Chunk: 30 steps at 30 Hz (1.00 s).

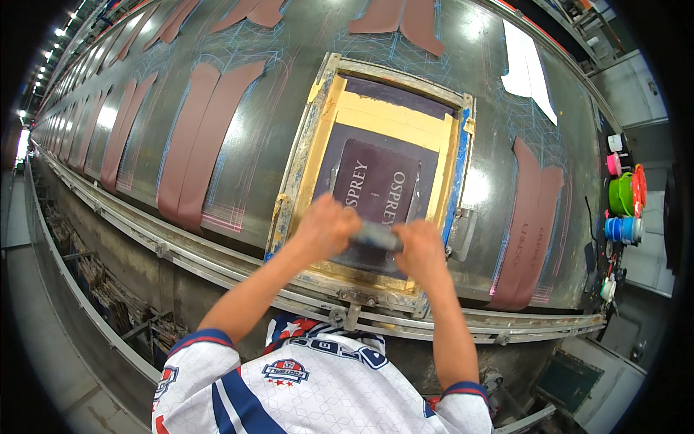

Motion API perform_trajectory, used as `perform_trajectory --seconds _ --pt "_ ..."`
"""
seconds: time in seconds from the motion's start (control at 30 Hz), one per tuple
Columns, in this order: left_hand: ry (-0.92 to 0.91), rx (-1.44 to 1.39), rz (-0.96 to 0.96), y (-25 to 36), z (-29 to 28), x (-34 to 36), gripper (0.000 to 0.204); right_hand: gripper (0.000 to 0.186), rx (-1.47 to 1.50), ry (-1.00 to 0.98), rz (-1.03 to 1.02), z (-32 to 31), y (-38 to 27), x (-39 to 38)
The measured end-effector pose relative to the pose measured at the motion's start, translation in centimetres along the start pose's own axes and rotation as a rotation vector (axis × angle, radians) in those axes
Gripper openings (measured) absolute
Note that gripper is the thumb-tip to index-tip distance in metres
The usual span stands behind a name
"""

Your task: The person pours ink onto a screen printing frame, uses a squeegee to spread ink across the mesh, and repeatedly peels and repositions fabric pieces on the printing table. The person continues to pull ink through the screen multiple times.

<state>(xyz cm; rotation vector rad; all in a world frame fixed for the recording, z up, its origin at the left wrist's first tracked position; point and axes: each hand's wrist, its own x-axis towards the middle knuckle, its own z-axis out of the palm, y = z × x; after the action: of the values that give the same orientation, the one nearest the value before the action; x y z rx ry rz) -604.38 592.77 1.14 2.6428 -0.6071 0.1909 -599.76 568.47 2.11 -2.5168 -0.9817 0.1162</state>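
The left hand (pixel 329 226) and right hand (pixel 421 249) are closed around opposite ends of a blurred grey bar-shaped tool (pixel 377 236). The tool is above the lower half of a dark purple mesh screen (pixel 340 155) with white lettering, edged with yellow tape and set in a worn rectangular metal frame (pixel 397 81). The frame rests on a glossy dark worktop (pixel 254 192), between maroon two-part flat panels (pixel 191 148).
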Motion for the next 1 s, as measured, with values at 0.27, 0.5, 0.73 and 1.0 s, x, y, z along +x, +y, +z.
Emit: perform_trajectory --seconds 0.27,0.5,0.73,1.0 --pt "-0.101 0.029 -0.014 -1.9 -1.0 3.1 0.027 0.031 -0.042 -0.178 0.044 -2.4 1.3 3.3" --pt "-0.109 0.070 -0.032 -9.2 -1.7 16.0 0.023 0.026 -0.049 -0.248 0.210 -5.5 8.2 15.5" --pt "-0.036 -0.004 -0.021 -8.7 -0.6 14.2 0.021 0.030 0.015 -0.275 0.254 -5.0 7.0 14.6" --pt "-0.105 -0.024 -0.015 1.6 -0.3 -2.9 0.027 0.040 0.054 -0.204 0.102 -0.1 -1.6 -1.8"
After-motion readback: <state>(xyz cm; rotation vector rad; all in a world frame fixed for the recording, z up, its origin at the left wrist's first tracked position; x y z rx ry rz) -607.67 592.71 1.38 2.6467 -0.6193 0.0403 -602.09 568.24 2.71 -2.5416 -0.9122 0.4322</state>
